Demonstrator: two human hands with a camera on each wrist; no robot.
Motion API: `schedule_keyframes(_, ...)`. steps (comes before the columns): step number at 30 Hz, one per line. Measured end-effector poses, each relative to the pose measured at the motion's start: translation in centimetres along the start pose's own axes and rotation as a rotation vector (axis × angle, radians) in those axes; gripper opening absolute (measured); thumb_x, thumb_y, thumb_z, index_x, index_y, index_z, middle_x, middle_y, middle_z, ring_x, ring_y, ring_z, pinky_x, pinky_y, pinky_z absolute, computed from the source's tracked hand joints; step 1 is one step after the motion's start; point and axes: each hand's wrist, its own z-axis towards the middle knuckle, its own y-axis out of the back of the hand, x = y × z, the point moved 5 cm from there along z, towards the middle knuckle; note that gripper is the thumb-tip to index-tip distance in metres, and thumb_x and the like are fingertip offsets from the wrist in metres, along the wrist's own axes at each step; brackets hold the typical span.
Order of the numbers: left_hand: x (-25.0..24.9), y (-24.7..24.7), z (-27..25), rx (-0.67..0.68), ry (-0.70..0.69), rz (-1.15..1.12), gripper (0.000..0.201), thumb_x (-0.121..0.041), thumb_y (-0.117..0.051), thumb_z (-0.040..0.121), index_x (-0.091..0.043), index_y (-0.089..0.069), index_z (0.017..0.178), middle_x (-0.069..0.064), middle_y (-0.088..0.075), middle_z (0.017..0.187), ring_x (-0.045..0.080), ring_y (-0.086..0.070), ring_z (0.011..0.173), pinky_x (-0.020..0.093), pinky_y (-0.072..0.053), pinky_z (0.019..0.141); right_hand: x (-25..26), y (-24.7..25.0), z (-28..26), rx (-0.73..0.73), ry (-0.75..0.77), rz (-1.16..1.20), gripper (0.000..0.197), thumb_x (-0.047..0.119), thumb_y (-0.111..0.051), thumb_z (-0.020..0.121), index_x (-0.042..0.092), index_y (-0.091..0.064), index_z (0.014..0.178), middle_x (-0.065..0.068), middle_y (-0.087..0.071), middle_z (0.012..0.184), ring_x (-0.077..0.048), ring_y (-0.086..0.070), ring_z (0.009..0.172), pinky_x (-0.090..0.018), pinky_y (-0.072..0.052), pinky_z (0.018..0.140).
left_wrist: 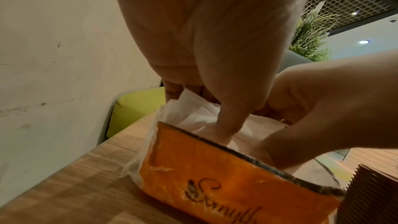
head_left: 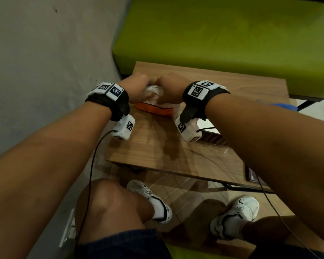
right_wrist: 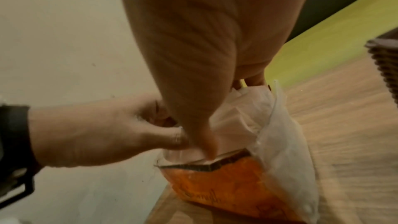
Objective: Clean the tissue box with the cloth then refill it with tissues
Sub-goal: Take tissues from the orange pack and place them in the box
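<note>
Where table (head_left: 157, 146) meets wall, both hands apparently grip tissue pack (left_wrist: 215, 185); left hand (head_left: 138, 86), right hand (head_left: 171, 86).

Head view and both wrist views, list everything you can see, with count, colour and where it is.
Tissue packet: one, orange with clear wrap, on table.
Tissues: white stack, inside packet.
Table: one, wood-grain, before the person.
Seat: one, green, behind table.
Ribbed box: one, dark brown, on table, right of packet.
Cloth: one, blue, table's right edge.
Plant: one, green, background.
Shoes: two, white, on floor.
Left hand: fingers in packet.
Right hand: fingers in packet.
</note>
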Motion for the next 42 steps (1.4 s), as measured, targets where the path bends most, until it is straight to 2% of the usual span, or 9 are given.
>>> schedule_keyframes(5,0.2,1.1,-1.0,-0.163,0.034,-0.150,0.032,-0.022,-0.078,0.095,-0.012,-0.073,0.124,0.014,-0.072,0.120,0.032,-0.066,0.112,0.036,-0.048,0.089,-0.3,1.1,-0.2,-0.045,-0.015,0.022,0.022,0.013,-0.059,0.096,0.006,-0.070,0.114,-0.017,-0.070,0.108,-0.037,-0.064,0.099,-0.034,-0.038,0.071)
schedule_keyframes(11,2.9,2.6,-5.9,-0.831,0.453,-1.007,0.012,-0.021,-0.074,0.092,-0.018,-0.066,0.101,0.006,-0.068,0.096,0.014,-0.067,0.079,0.030,-0.061,0.070,-1.2,3.4,-1.8,-0.109,-0.044,0.122,0.018,0.013,-0.060,0.096,0.006,-0.070,0.109,-0.017,-0.066,0.101,-0.034,-0.060,0.088,-0.033,-0.039,0.070)
schedule_keyframes(14,0.6,-0.8,-6.0,-0.516,0.642,-1.404,0.013,-0.010,-0.055,0.106,-0.005,-0.064,0.098,0.010,-0.065,0.081,0.019,-0.070,0.063,0.028,-0.060,0.051,-0.7,4.6,-2.8,-0.143,-0.041,0.141,0.022,0.018,-0.062,0.096,0.004,-0.070,0.111,-0.015,-0.062,0.096,-0.033,-0.058,0.087,-0.031,-0.036,0.070)
schedule_keyframes(16,-0.6,-2.8,-6.1,-0.368,0.701,-1.538,0.023,-0.013,-0.051,0.111,0.003,-0.059,0.124,0.014,-0.068,0.093,0.024,-0.076,0.076,0.030,-0.061,0.052,-0.3,5.3,-3.7,-0.184,-0.053,0.168,0.023,0.020,-0.061,0.096,0.002,-0.069,0.106,-0.013,-0.059,0.091,-0.030,-0.054,0.083,-0.031,-0.034,0.065)
schedule_keyframes(20,-1.9,-3.1,-6.9,-0.449,0.689,-1.651,0.056,-0.037,-0.057,0.110,0.000,-0.047,0.151,0.016,-0.066,0.114,0.029,-0.071,0.104,0.037,-0.064,0.077,-0.9,6.9,-6.8,-0.265,-0.119,0.431,0.014,0.023,-0.062,0.095,0.008,-0.062,0.092,-0.002,-0.053,0.071,-0.023,-0.051,0.067,-0.027,-0.033,0.049)
schedule_keyframes(27,-9.6,-1.8,-8.4,-0.312,0.298,-1.894,0.084,-0.054,-0.071,0.092,-0.010,-0.044,0.157,0.024,-0.063,0.147,0.041,-0.065,0.132,0.062,-0.056,0.103,-1.7,2.3,-13.9,-0.178,-0.114,1.441,0.027,0.006,-0.060,0.098,0.001,-0.064,0.125,-0.023,-0.073,0.120,-0.039,-0.072,0.106,-0.053,-0.060,0.088)
schedule_keyframes(31,-14.0,-2.1,-9.6,-0.221,0.248,-1.904,0.051,-0.051,-0.048,0.109,-0.010,-0.059,0.138,0.020,-0.067,0.143,0.037,-0.066,0.131,0.058,-0.052,0.111,-3.3,0.3,-17.9,-0.161,-0.084,1.743,0.018,0.001,-0.055,0.101,0.007,-0.064,0.115,-0.013,-0.076,0.110,-0.028,-0.074,0.099,-0.042,-0.062,0.086)
schedule_keyframes(35,-15.7,-3.2,-10.2,-0.202,0.293,-1.812,0.038,-0.033,-0.061,0.108,-0.007,-0.063,0.135,0.018,-0.072,0.135,0.036,-0.070,0.126,0.061,-0.050,0.113,-5.0,-0.8,-20.8,-0.195,-0.168,1.755,0.021,0.004,-0.058,0.099,0.007,-0.062,0.120,-0.016,-0.074,0.116,-0.036,-0.071,0.110,-0.053,-0.057,0.099)
schedule_keyframes(42,-18.7,-3.6,-10.9,-0.168,0.327,-1.627,0.034,-0.014,-0.064,0.106,-0.001,-0.064,0.138,0.016,-0.076,0.127,0.030,-0.075,0.116,0.044,-0.064,0.093,-6.1,-1.2,-23.9,-0.269,-0.219,1.567,0.048,0.046,-0.068,0.098,0.016,-0.062,0.135,-0.003,-0.078,0.117,-0.023,-0.075,0.108,-0.051,-0.060,0.097)
